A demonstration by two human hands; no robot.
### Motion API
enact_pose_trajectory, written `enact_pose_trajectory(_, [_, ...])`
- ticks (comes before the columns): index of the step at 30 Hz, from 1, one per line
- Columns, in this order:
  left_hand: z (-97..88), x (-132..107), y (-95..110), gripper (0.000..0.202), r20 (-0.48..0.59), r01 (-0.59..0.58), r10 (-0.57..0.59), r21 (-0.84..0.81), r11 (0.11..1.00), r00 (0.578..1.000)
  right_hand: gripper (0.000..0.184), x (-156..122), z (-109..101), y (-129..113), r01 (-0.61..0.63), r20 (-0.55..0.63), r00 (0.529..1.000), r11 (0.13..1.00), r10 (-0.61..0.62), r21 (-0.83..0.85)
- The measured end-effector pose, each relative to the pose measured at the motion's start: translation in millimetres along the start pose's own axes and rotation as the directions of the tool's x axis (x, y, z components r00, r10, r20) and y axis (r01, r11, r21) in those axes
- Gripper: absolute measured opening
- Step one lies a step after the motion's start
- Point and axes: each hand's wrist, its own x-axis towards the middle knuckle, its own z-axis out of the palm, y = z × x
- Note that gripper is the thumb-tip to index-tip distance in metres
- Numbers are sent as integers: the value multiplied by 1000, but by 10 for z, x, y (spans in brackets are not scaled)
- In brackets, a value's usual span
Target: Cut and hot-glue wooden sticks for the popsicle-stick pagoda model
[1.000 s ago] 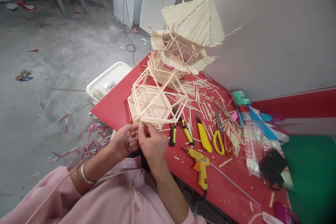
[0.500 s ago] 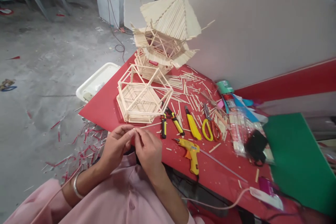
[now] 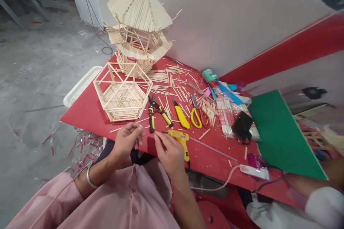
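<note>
Above the table's front edge, my left hand has its thumb pressed toward its curled fingers. Whatever may lie between those fingertips is too small to make out. To its right, my right hand is pinched, thumb against fingertips, and any object in it is hidden. A gap separates the two hands. Just beyond the left hand sits an open hexagonal frame of wooden sticks. Yellow-and-black wire strippers lie right ahead of the hands. Beside the right hand rests a yellow glue gun with a clear glue stick in its back.
A tiered stick pagoda stands behind the frame. Loose sticks cover the red table. A yellow cutter, scissors, packed sticks and a green board lie rightward. Another person's sleeve shows at lower right.
My hands were together at the fingertips and are now apart, the right one farther right. The view has turned rightward, bringing another person's arm into sight.
</note>
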Motion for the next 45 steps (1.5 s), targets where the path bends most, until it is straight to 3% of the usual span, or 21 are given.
enact_pose_trajectory(2, [19, 58, -15, 23, 37, -73, 67, 208, 975, 997, 21, 8, -172, 195, -61, -7, 998, 996, 60, -66])
enact_pose_trajectory(4, [24, 133, -33, 13, 80, -186, 168, 436, 881, 983, 25, 25, -334, 385, -158, 2, 987, 978, 159, -134])
enact_pose_trajectory(7, [25, 251, -58, 10, 162, -312, 297, 756, 575, 941, 32, 79, -535, 618, -312, 49, 943, 926, 328, -211])
enact_pose_trajectory(10, [41, 337, -82, 20, 190, -249, 273, 948, 200, 943, 34, 189, -668, 795, -402, 105, 886, 862, 451, -310])
enact_pose_trajectory(12, [62, 369, -99, 25, 193, -213, 260, 976, 51, 946, 33, 295, -713, 903, -424, 134, 856, 826, 500, -372])
enact_pose_trajectory(14, [83, 389, -112, 28, 203, -205, 264, 979, -18, 943, 31, 422, -718, 1009, -424, 155, 837, 801, 525, -423])
enact_pose_trajectory(18, [102, 420, -114, 31, 208, -205, 269, 978, -42, 940, 26, 709, -634, 1194, -365, 214, 811, 756, 545, -543])
enact_pose_trajectory(21, [82, 427, -107, 27, 237, -252, 298, 968, 12, 925, 25, 918, -544, 1283, -328, 234, 805, 738, 545, -590])
enact_pose_trajectory(24, [51, 395, -97, 27, 257, -290, 330, 955, 56, 908, 24, 1094, -462, 1334, -314, 247, 810, 749, 532, -584])
enact_pose_trajectory(28, [31, 314, -51, 36, 189, -241, 377, 966, 97, 907, 23, 1306, -325, 1387, -303, 273, 818, 783, 506, -543])
enact_pose_trajectory(31, [19, 271, -3, 43, 199, -311, 471, 935, 172, 859, 27, 1489, -206, 1402, -306, 286, 825, 810, 488, -500])
enact_pose_trajectory(33, [6, 258, 22, 43, 234, -358, 523, 922, 149, 819, 29, 1605, -155, 1360, -308, 306, 825, 832, 475, -462])
enact_pose_trajectory(36, [-18, 246, 46, 42, 299, -364, 544, 931, 12, 784, 25, 1679, -174, 1155, -289, 390, 811, 879, 436, -380])
enact_pose_trajectory(38, [-29, 238, 57, 38, 356, -374, 527, 924, -75, 772, 18, 1613, -248, 925, -246, 528, 777, 937, 343, -247])
enact_pose_trajectory(40, [-30, 227, 67, 32, 412, -418, 503, 902, -109, 759, 22, 1466, -338, 665, -214, 728, 682, 971, 70, 107])
enact_pose_trajectory(42, [-16, 217, 74, 26, 463, -477, 483, 873, -103, 743, 32, 1290, -403, 430, -144, 717, 678, 928, -160, 344])
enact_pose_trajectory(43, [-3, 212, 78, 24, 488, -511, 474, 855, -90, 733, 44, 1211, -417, 338, -88, 708, 653, 902, -267, 422])
enact_pose_trajectory(45, [33, 200, 90, 22, 538, -596, 477, 802, -37, 695, 62, 1099, -403, 219, -15, 702, 626, 895, -340, 446])
